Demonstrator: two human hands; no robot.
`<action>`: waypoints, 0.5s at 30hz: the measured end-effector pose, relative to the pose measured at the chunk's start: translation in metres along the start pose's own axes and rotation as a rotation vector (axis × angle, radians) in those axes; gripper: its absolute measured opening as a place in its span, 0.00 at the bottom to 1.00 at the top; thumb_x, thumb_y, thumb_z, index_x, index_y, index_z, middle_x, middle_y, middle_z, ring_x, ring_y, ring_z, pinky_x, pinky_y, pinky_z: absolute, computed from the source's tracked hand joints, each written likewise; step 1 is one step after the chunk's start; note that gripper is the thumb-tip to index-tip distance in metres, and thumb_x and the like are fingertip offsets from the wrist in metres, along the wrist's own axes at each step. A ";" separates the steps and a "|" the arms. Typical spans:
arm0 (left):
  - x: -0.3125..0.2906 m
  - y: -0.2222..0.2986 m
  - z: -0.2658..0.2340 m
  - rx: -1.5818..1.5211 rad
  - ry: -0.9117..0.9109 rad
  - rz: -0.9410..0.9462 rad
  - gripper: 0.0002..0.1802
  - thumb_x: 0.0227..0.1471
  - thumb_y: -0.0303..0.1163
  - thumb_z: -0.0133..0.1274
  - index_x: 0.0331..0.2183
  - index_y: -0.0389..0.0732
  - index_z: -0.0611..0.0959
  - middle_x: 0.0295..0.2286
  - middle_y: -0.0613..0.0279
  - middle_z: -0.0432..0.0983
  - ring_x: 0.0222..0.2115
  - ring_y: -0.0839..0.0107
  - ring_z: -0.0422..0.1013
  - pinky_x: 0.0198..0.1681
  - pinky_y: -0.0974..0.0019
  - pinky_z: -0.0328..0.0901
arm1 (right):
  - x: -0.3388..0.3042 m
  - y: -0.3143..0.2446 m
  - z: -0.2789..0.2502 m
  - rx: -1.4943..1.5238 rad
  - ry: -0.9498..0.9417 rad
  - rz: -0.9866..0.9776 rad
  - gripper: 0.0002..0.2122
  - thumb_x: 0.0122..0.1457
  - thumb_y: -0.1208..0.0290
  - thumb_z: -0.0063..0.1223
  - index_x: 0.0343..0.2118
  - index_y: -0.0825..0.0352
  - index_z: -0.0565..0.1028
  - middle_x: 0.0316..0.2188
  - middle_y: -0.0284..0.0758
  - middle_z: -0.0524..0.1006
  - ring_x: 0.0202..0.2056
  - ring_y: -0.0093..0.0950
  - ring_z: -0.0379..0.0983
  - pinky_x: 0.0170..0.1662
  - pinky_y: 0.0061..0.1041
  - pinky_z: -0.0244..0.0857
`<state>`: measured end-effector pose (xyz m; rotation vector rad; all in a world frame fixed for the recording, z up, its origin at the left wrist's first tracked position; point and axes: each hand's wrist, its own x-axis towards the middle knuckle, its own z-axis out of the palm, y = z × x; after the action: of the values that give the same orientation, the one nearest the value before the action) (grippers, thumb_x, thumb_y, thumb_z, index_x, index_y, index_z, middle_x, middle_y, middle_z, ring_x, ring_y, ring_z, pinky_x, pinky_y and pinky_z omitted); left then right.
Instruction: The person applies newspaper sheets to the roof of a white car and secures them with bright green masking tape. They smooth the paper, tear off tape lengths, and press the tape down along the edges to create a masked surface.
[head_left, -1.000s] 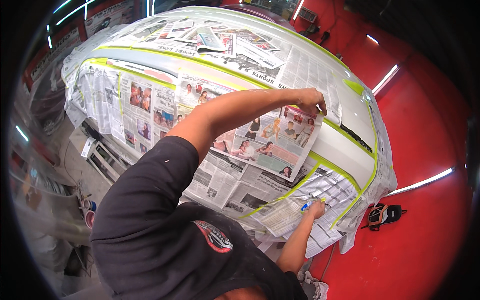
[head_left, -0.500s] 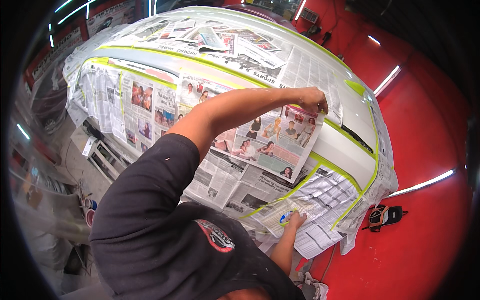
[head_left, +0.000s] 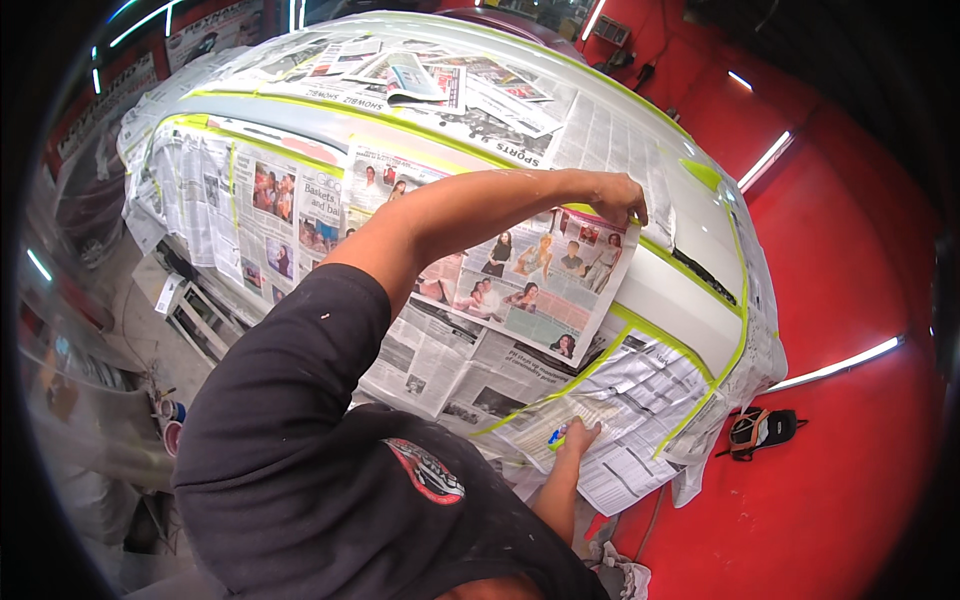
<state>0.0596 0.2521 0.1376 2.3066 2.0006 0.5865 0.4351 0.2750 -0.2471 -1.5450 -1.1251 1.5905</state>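
Observation:
My left hand (head_left: pixel 620 197) is closed at the upper right corner of a colour-printed newspaper sheet (head_left: pixel 535 290), up against the car's side. The sheet hangs over more newspaper (head_left: pixel 435 365), and my left arm hides part of its top. Lower down, my right hand (head_left: pixel 580 436) grips a roll of masking tape (head_left: pixel 556 437) with a blue core, in front of a masked rear panel. Yellow-green tape (head_left: pixel 660 340) edges the newspaper there. Between the sheet and that panel runs a bare pale strip of car body (head_left: pixel 655 295).
Loose newspapers (head_left: pixel 420 80) lie on the papered roof. A black and orange bag (head_left: pixel 765 432) rests on the red floor to the right. A pale wooden stand (head_left: pixel 205 315) is at the left by the car, and paint tins (head_left: pixel 172 422) stand lower left.
The whole view has shifted slightly, so the car sits a little further left. Both hands keep their holds, on the newspaper sheet and on the tape roll.

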 end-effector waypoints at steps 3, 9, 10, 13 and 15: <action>-0.005 0.007 -0.007 -0.005 -0.006 -0.020 0.26 0.42 0.27 0.60 0.48 0.45 0.83 0.41 0.53 0.82 0.41 0.59 0.78 0.47 0.62 0.71 | 0.002 0.006 0.001 -0.002 -0.037 -0.015 0.40 0.54 0.79 0.48 0.69 0.59 0.42 0.24 0.39 0.72 0.16 0.25 0.63 0.18 0.25 0.60; -0.006 0.000 -0.012 -0.022 0.046 -0.044 0.24 0.41 0.25 0.59 0.46 0.45 0.84 0.39 0.55 0.83 0.39 0.61 0.80 0.46 0.63 0.72 | -0.009 0.010 0.002 -0.026 -0.098 -0.049 0.37 0.56 0.79 0.47 0.68 0.60 0.45 0.25 0.38 0.72 0.16 0.23 0.63 0.18 0.24 0.60; -0.006 -0.004 -0.011 -0.033 0.053 -0.031 0.24 0.41 0.25 0.59 0.46 0.45 0.84 0.39 0.55 0.83 0.39 0.61 0.80 0.45 0.63 0.72 | -0.011 0.011 0.002 -0.020 -0.102 -0.050 0.36 0.57 0.78 0.49 0.68 0.60 0.48 0.25 0.37 0.73 0.17 0.23 0.64 0.19 0.24 0.61; -0.006 -0.002 -0.011 -0.032 0.050 -0.007 0.24 0.41 0.25 0.58 0.45 0.45 0.85 0.37 0.55 0.83 0.37 0.61 0.80 0.44 0.63 0.72 | -0.017 0.003 0.007 0.045 -0.218 -0.087 0.32 0.59 0.72 0.56 0.65 0.60 0.56 0.26 0.35 0.72 0.19 0.21 0.65 0.20 0.22 0.61; -0.004 0.001 -0.008 -0.028 0.046 0.006 0.24 0.41 0.25 0.57 0.45 0.45 0.85 0.36 0.55 0.83 0.36 0.61 0.79 0.44 0.62 0.72 | -0.022 -0.007 0.015 0.047 -0.317 -0.122 0.30 0.59 0.67 0.60 0.63 0.61 0.60 0.27 0.34 0.73 0.20 0.21 0.66 0.21 0.21 0.61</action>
<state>0.0578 0.2464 0.1444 2.3050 1.9919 0.6698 0.4220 0.2565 -0.2325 -1.1963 -1.3126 1.8052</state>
